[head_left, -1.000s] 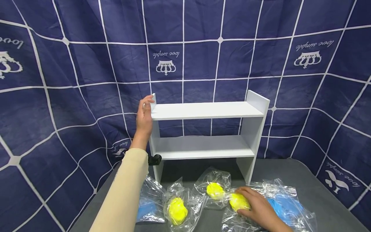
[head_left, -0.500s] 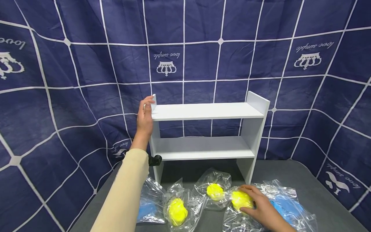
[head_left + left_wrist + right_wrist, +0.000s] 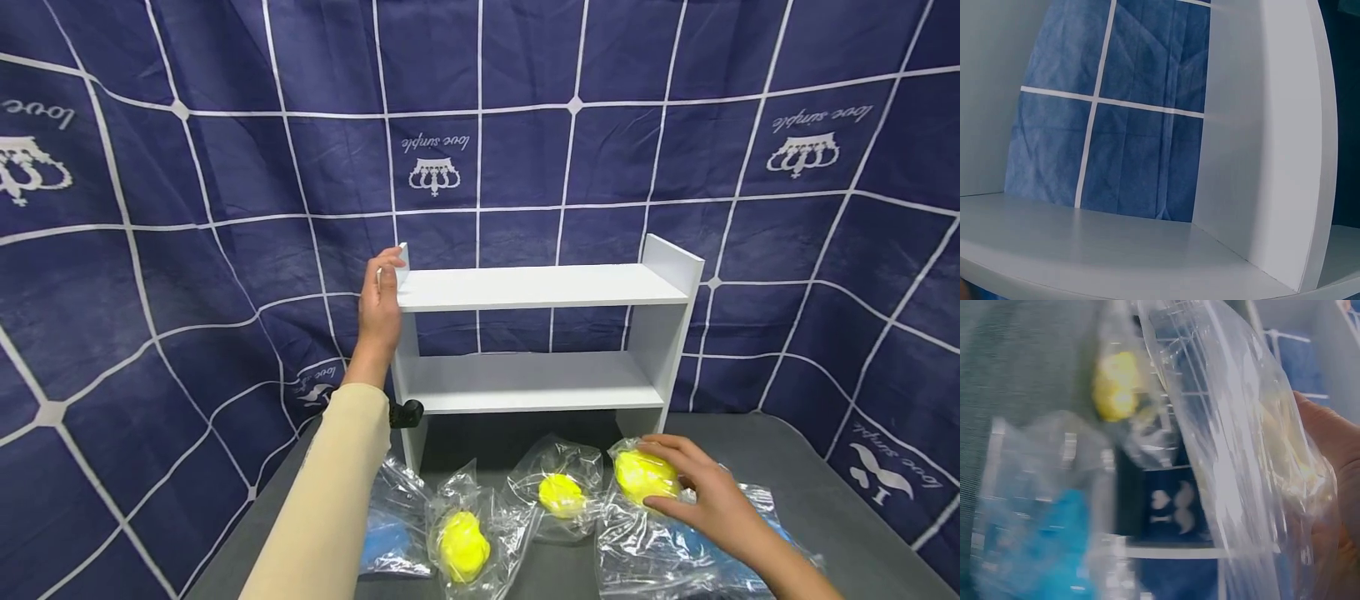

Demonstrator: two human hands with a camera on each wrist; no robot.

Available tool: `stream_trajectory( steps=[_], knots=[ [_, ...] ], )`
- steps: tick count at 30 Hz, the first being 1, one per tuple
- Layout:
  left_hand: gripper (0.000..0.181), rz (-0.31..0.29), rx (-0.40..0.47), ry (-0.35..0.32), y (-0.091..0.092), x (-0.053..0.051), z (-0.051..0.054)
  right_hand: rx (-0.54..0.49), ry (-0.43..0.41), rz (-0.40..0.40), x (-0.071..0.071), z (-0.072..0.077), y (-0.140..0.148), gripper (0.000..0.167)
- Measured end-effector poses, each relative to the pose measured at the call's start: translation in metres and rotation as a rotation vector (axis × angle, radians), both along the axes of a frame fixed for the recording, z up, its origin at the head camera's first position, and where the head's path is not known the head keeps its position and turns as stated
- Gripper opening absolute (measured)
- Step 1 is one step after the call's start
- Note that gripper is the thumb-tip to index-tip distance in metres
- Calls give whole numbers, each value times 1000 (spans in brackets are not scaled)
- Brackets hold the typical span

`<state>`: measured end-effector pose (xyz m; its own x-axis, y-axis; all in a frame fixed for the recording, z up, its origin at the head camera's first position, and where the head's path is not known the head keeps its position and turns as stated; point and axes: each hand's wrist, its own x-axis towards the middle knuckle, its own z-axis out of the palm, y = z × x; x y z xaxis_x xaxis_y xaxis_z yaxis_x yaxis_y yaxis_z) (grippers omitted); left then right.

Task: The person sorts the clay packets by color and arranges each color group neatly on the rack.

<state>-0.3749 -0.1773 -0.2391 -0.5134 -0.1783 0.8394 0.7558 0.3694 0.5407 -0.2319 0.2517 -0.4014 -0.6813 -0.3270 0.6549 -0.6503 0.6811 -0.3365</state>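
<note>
A white two-tier shelf (image 3: 532,382) stands on the dark grey table. My left hand (image 3: 380,304) grips the top of its left side panel. On the right, my right hand (image 3: 705,492) pinches a yellow lump (image 3: 643,477) in a clear bag, raised off the table with the bag's loose part hanging below. Close up in the right wrist view, crinkled clear plastic (image 3: 1235,450) lies against the right hand (image 3: 1335,456). Two more bagged yellow lumps, one at the centre (image 3: 561,496) and one further left (image 3: 463,547), lie before the shelf.
A bagged blue item (image 3: 384,542) lies at the left front. Another blue item is partly hidden behind the raised bag at the right. A dark blue curtain (image 3: 525,158) with white lines hangs behind and at both sides.
My right hand has lifted the rightmost bagged yellow lump from the table, moving up and slightly right. The left hand keeps its grip on the shelf side.
</note>
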Motion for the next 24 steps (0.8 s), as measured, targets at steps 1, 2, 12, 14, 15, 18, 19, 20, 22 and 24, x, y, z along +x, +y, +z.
stream_trajectory(
  steps=[1,2,12,14,15,18,19,20,22,24],
  knots=[
    [39,2,2,-1,0,0,0,9,10,1,-1,7,0,70],
    [39,2,4,-2,0,0,0,19,19,4,-1,15,-1,70],
    [31,-33,29,12,-3,-2,0,45,69,84,-11,92,-9,71],
    [30,-38,30,10,-2,-3,0,24,76,113,-12,106,-11,71],
    [30,-40,30,7,-2,-3,0,14,82,126,-13,113,-12,72],
    [30,-40,27,0,0,-3,1,-17,93,172,-15,134,-16,72],
    [30,-44,28,1,0,-3,1,-28,101,182,-16,140,-17,71],
    [30,-43,29,2,0,-3,1,-39,106,189,-17,147,-18,71],
    [30,-51,34,9,0,-3,1,-64,113,196,-19,160,-20,70],
    [30,-55,39,17,1,-3,1,-98,108,201,-23,172,-21,69]
  ],
)
